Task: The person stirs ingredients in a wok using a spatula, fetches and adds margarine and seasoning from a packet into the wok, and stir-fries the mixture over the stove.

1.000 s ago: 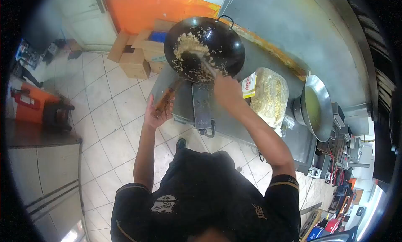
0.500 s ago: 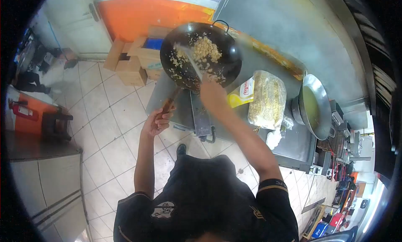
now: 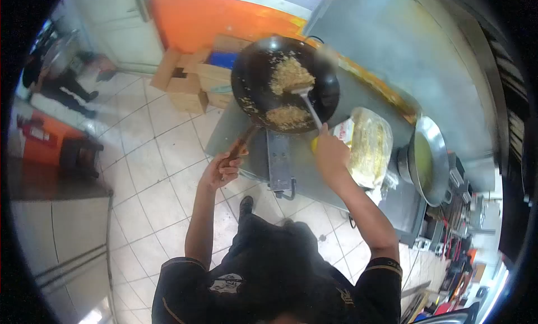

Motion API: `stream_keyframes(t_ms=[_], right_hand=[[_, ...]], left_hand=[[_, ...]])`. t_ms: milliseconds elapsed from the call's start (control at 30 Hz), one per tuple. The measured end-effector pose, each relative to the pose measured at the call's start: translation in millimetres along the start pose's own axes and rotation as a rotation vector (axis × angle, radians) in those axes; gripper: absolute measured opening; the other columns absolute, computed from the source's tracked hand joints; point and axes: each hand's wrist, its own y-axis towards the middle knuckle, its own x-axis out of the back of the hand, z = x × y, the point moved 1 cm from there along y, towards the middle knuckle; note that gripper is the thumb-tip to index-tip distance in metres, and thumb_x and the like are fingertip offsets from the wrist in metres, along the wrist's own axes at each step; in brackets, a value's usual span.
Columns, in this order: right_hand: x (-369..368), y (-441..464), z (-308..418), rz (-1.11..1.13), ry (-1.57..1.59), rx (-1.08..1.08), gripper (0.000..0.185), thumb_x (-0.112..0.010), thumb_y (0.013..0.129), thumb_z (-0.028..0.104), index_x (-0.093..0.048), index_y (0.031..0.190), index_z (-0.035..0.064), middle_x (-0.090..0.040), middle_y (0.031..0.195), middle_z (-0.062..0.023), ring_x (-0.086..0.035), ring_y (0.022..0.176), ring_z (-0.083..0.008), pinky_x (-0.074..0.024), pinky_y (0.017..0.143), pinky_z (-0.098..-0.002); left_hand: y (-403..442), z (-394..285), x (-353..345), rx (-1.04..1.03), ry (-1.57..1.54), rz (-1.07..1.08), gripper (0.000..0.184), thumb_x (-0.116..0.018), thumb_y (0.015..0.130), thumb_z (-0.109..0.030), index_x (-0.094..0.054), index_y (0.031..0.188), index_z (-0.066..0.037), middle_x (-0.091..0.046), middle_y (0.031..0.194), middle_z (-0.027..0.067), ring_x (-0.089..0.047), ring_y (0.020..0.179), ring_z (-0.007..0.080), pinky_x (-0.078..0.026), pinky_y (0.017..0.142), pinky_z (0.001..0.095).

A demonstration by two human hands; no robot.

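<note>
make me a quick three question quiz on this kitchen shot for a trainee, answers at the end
1. Which hand holds the handle of the dark wok?
2. True or false: the spatula is in the right hand.
3. Which of these lies between the wok and the metal pan?
a) fire extinguisher
b) clear bag
c) cardboard box

Key: 1. The left hand. 2. True. 3. b

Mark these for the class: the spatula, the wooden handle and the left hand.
Spatula (image 3: 311, 107): head view, on its metal shaft.
Wooden handle (image 3: 241, 143): head view, on its bare upper part.
Left hand (image 3: 218, 171): head view, on its middle.
</note>
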Motion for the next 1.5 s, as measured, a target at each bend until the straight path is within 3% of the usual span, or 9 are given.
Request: stream_keyframes(t_ms=[400,533,600,700,933,1033,1133,1233,1500], right_hand=[[31.1,-46.7,-38.7,0.043,0.249,0.114,0.034,-0.06,0.083,0.021,-0.061,0.113,0.007,-0.064,0.085,-0.0248,-0.061,0.078,-0.0447,-0.0479,0.071,-0.0513],[-12.9,-32.6,-42.5,0.007,0.273,0.135,0.041,-0.062,0.082,0.018,-0.057,0.121,0.0059,-0.062,0.1,-0.0241,-0.061,0.089,-0.0396,-0.0479,0.075,-0.0465],[-69.0,-18.1,-58.7,-0.07,0.296,0.205,0.044,-0.061,0.083,0.02,-0.054,0.124,0.0071,-0.06,0.101,-0.0205,-0.06,0.092,-0.0351,-0.0481,0.077,-0.0435],[-93.9,-4.1,-64.7,-0.125,0.841,0.319,0.043,-0.064,0.083,0.015,-0.055,0.122,-0.0017,-0.063,0.099,-0.0208,-0.062,0.094,-0.0323,-0.0472,0.084,-0.0394],[-59.8,-188.2,-224.9,0.068,1.161,0.217,0.056,-0.059,0.088,0.032,-0.042,0.135,0.008,-0.048,0.128,-0.0224,-0.048,0.117,-0.0385,-0.0381,0.1,-0.0443],[-107.0,-308.7,-343.7,-0.209,0.982,0.102,0.056,-0.058,0.088,0.032,-0.04,0.137,0.0123,-0.049,0.128,-0.0208,-0.048,0.118,-0.0387,-0.0345,0.102,-0.0482],[-205.6,-438.5,-461.1,-0.302,0.527,-0.272,0.057,-0.058,0.088,0.03,-0.038,0.139,0.0111,-0.048,0.129,-0.0202,-0.045,0.12,-0.0398,-0.0297,0.102,-0.0539],[-307.0,-561.7,-572.0,-0.003,0.774,-0.858,0.052,-0.058,0.088,0.026,-0.043,0.134,0.0053,-0.054,0.122,-0.0199,-0.052,0.113,-0.0373,-0.038,0.096,-0.0497],[-205.1,-642.4,-952.5,-0.609,1.383,0.082,0.023,-0.055,0.091,0.018,-0.061,0.101,-0.002,-0.064,0.091,-0.0185,-0.063,0.085,-0.0317,-0.0493,0.075,-0.0384]], left_hand=[[6.3,4.5,23.2,0.012,-0.157,0.2,0.057,-0.053,0.093,-0.027,-0.031,0.136,0.003,-0.047,0.086,0.0024,-0.039,0.052,0.0021,-0.036,0.044,0.0143],[-11.7,24.4,-32.9,-0.26,0.048,-0.269,0.058,-0.048,0.094,-0.039,-0.029,0.144,-0.016,-0.051,0.121,0.0057,-0.043,0.062,0.0074,-0.038,0.056,0.0219],[-13.8,33.7,12.3,-0.586,0.93,-0.212,0.059,-0.045,0.094,-0.045,-0.031,0.143,-0.015,-0.054,0.115,0.0059,-0.043,0.063,0.0083,-0.038,0.055,0.022],[-15.8,74.4,31.5,-0.062,0.262,-0.244,0.064,-0.034,0.093,-0.058,-0.038,0.138,-0.013,-0.058,0.098,0.0067,-0.046,0.063,0.0108,-0.039,0.054,0.0243],[99.0,323.6,-48.4,0.918,0.994,0.181,0.06,-0.045,0.091,-0.052,-0.045,0.125,-0.003,-0.058,0.095,0.0078,-0.058,0.084,0.017,-0.05,0.067,0.031],[141.3,482.3,44.2,0.719,1.365,0.531,0.047,-0.048,0.093,-0.031,-0.04,0.132,-0.006,-0.056,0.118,0.0067,-0.057,0.103,0.015,-0.048,0.086,0.0358],[177.8,664.9,-11.4,1.35,0.083,-0.037,0.056,-0.038,0.097,-0.043,-0.034,0.139,-0.007,-0.05,0.129,0.0114,-0.049,0.119,0.0237,-0.04,0.099,0.0423],[192.8,815.7,-55.6,1.372,0.71,0.042,0.063,-0.028,0.097,-0.053,-0.039,0.136,-0.005,-0.049,0.13,0.0134,-0.051,0.116,0.0252,-0.042,0.094,0.0423],[270.3,1008.3,-55.4,1.214,1.683,0.435,0.027,-0.055,0.092,-0.011,-0.053,0.115,0.001,-0.06,0.109,0.0114,-0.056,0.102,0.0184,-0.045,0.088,0.0299]])
